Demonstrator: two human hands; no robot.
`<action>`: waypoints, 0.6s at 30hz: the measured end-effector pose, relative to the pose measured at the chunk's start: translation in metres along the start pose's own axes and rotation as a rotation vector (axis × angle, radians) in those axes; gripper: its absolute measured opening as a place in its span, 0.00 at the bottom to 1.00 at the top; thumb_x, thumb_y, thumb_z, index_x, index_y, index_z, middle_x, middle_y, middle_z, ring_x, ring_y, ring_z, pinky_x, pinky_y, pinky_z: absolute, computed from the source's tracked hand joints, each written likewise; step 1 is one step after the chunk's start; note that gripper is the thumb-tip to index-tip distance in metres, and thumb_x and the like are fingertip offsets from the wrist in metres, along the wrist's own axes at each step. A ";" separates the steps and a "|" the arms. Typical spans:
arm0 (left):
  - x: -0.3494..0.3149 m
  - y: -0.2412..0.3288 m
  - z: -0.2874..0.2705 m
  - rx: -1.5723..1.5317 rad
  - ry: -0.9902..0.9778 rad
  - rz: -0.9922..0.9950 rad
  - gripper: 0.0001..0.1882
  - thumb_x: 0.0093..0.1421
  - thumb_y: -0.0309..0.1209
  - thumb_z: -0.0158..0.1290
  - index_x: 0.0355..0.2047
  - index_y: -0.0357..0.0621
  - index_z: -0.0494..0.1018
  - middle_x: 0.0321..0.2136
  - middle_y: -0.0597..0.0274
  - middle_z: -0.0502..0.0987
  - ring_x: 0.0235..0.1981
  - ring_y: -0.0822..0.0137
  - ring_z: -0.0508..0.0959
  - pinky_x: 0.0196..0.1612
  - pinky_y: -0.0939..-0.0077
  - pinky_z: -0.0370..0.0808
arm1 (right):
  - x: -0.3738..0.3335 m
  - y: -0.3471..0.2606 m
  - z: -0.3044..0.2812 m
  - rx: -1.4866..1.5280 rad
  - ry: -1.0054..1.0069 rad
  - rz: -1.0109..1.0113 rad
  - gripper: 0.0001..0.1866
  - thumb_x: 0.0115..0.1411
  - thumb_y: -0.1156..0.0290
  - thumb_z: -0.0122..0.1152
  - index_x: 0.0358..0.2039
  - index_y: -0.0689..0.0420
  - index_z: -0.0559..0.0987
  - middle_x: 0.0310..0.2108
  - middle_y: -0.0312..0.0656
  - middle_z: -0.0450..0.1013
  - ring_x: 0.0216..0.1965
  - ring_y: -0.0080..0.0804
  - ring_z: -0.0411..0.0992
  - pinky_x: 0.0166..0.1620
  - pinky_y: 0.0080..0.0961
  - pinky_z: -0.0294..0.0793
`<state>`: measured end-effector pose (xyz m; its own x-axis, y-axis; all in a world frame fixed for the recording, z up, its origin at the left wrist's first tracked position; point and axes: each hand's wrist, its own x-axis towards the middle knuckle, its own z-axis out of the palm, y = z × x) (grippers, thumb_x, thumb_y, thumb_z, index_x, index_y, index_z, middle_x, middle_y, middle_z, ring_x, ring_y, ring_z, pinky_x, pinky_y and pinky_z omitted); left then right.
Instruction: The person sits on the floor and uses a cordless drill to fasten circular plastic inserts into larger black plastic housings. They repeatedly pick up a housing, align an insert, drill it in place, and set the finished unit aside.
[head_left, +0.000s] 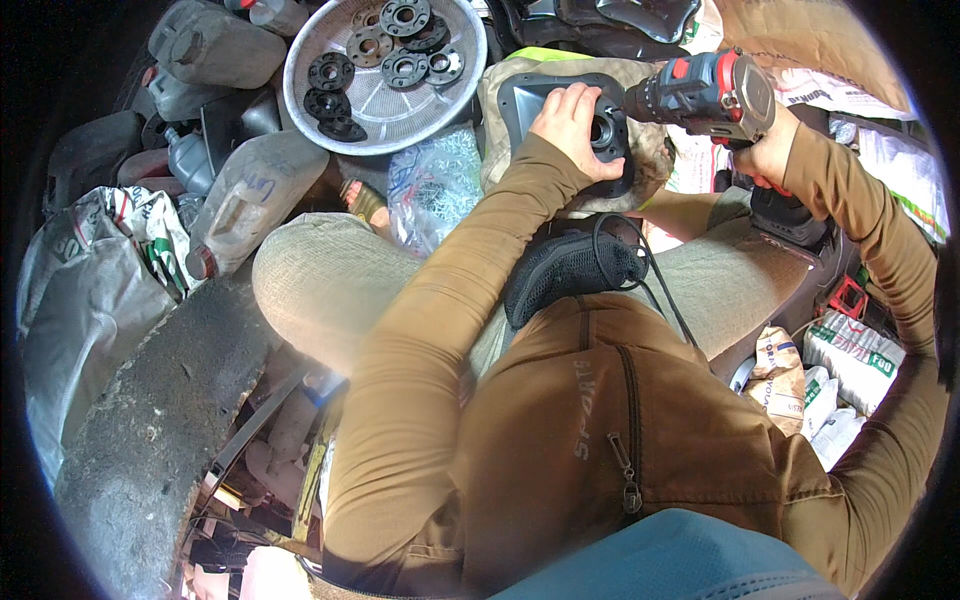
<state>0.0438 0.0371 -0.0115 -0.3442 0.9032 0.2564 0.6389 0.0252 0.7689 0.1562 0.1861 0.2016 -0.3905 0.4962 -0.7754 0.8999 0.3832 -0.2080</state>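
The left hand had hold of a black frame, its fingers bent over the far part and its thumb on the near part, on either side of a ring in the middle. The frame lay at the far side of the person's folded legs, on a pale sack. The right hand was wrapped around the grip of a drill, held just to the right of the frame with its chuck pointing left at the ring. From where I stood, I couldn't make out the bit, or whether it touched anything.

To the far left, a basket carried loose black discs. Nearer, between it and the knees, sat a clear bag of small shiny pieces, most likely screws.

I took the step in hand to be fixing the ring to the frame, with the drill being lined up or pausing between fastenings. The next move seemed to call for standing the drill square over a hole and pressing steadily, while the left hand braced the frame and kept its fingers clear of the tip.
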 end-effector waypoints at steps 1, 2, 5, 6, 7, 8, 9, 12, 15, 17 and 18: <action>0.000 0.000 0.000 0.003 -0.002 -0.001 0.47 0.31 0.47 0.66 0.51 0.40 0.62 0.49 0.50 0.65 0.49 0.50 0.65 0.53 0.63 0.66 | 0.000 -0.001 0.001 -0.027 0.008 -0.018 0.19 0.43 0.81 0.54 0.39 0.61 0.72 0.15 0.40 0.68 0.11 0.25 0.66 0.14 0.24 0.66; 0.000 0.000 0.000 0.005 -0.005 -0.002 0.47 0.31 0.47 0.66 0.51 0.40 0.62 0.49 0.50 0.65 0.49 0.50 0.65 0.53 0.63 0.66 | 0.001 -0.001 0.001 -0.035 0.007 -0.031 0.19 0.43 0.81 0.54 0.39 0.61 0.72 0.15 0.40 0.68 0.11 0.25 0.66 0.15 0.25 0.66; -0.002 -0.001 -0.001 0.012 -0.002 -0.008 0.47 0.31 0.47 0.67 0.51 0.40 0.62 0.49 0.50 0.65 0.49 0.50 0.65 0.53 0.63 0.66 | 0.005 -0.003 -0.001 -0.066 -0.026 -0.062 0.19 0.43 0.82 0.54 0.39 0.61 0.72 0.15 0.40 0.68 0.11 0.26 0.66 0.15 0.25 0.67; -0.001 -0.001 0.000 0.009 0.001 -0.008 0.47 0.31 0.47 0.67 0.51 0.40 0.62 0.49 0.50 0.65 0.49 0.51 0.65 0.53 0.63 0.66 | 0.006 -0.002 -0.003 -0.079 -0.050 -0.060 0.18 0.43 0.82 0.54 0.39 0.61 0.72 0.16 0.40 0.68 0.11 0.26 0.66 0.14 0.25 0.67; -0.001 -0.001 0.000 0.011 -0.001 -0.009 0.47 0.31 0.47 0.67 0.51 0.40 0.62 0.49 0.50 0.65 0.49 0.51 0.65 0.53 0.63 0.66 | 0.007 -0.003 -0.004 -0.092 -0.075 -0.058 0.18 0.43 0.82 0.54 0.39 0.61 0.72 0.16 0.40 0.68 0.11 0.26 0.66 0.14 0.25 0.67; -0.001 -0.001 0.000 0.013 -0.002 -0.010 0.47 0.31 0.47 0.67 0.51 0.40 0.62 0.49 0.50 0.65 0.49 0.51 0.65 0.53 0.63 0.66 | 0.007 -0.004 -0.005 -0.113 -0.073 -0.036 0.19 0.43 0.82 0.55 0.39 0.61 0.72 0.16 0.40 0.69 0.12 0.26 0.66 0.15 0.26 0.67; 0.000 -0.001 0.000 0.014 -0.005 -0.010 0.47 0.31 0.47 0.67 0.51 0.40 0.62 0.49 0.50 0.65 0.49 0.51 0.65 0.53 0.63 0.66 | 0.007 -0.006 -0.005 -0.131 -0.070 -0.013 0.19 0.42 0.82 0.55 0.39 0.61 0.73 0.17 0.40 0.69 0.13 0.26 0.67 0.16 0.26 0.68; 0.000 0.000 0.001 -0.016 -0.002 -0.008 0.47 0.30 0.46 0.67 0.51 0.40 0.62 0.49 0.51 0.65 0.49 0.51 0.66 0.53 0.63 0.66 | 0.006 -0.011 -0.003 -0.170 -0.069 0.014 0.19 0.42 0.82 0.56 0.39 0.61 0.73 0.18 0.40 0.69 0.14 0.26 0.67 0.17 0.25 0.68; 0.000 -0.001 0.002 -0.023 0.003 -0.012 0.47 0.30 0.46 0.67 0.50 0.40 0.63 0.48 0.50 0.66 0.49 0.51 0.66 0.53 0.63 0.66 | 0.010 -0.016 0.000 -0.181 -0.076 -0.010 0.20 0.42 0.82 0.56 0.39 0.61 0.73 0.18 0.40 0.69 0.14 0.26 0.67 0.17 0.25 0.68; -0.001 -0.001 0.001 -0.017 0.005 -0.008 0.47 0.30 0.46 0.67 0.50 0.39 0.63 0.48 0.50 0.66 0.49 0.51 0.66 0.53 0.63 0.66 | 0.012 -0.017 0.003 -0.177 -0.082 -0.021 0.20 0.42 0.82 0.56 0.39 0.61 0.73 0.18 0.39 0.69 0.14 0.26 0.67 0.17 0.25 0.68; -0.001 -0.001 0.000 -0.013 0.010 -0.006 0.47 0.30 0.46 0.67 0.50 0.39 0.63 0.48 0.50 0.66 0.49 0.51 0.66 0.53 0.63 0.66 | 0.012 -0.018 0.003 -0.178 -0.082 -0.025 0.20 0.41 0.82 0.56 0.39 0.61 0.73 0.18 0.39 0.69 0.14 0.26 0.67 0.17 0.25 0.68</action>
<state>0.0437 0.0366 -0.0122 -0.3553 0.8985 0.2577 0.6279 0.0252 0.7779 0.1356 0.1828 0.1944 -0.3885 0.4229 -0.8187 0.8390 0.5298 -0.1244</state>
